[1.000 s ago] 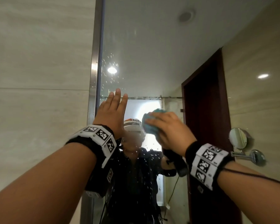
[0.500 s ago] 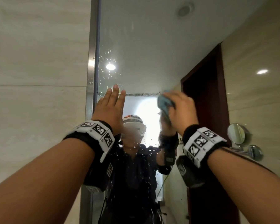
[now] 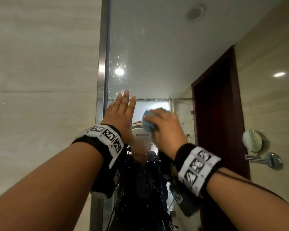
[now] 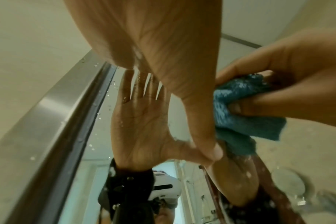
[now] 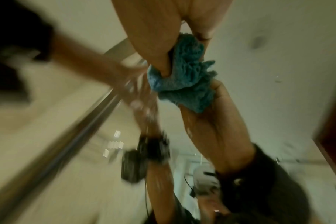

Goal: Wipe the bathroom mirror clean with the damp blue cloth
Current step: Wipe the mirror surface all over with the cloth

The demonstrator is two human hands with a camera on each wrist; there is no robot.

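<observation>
While right hand [image 3: 167, 129] bunches blue cloth [image 3: 148, 121] against mirror [image 3: 157, 55], droplets [image 3: 119, 67] lie up-left — beside flat, open-fingered, empty left hand [image 3: 119, 114]

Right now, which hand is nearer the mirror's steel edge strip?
Left. The left hand lies flat on the glass right beside the steel edge strip; the right hand, gripping the blue cloth, works farther right.

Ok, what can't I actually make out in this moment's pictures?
- Head view: whether the blue cloth touches the mirror; the right hand covers it.
- Right wrist view: left hand, smeared by motion blur.
- Head view: the mirror's lower part, cut off by the bottom edge.
- Left wrist view: left hand's fingertips, hidden behind the palm.
</observation>
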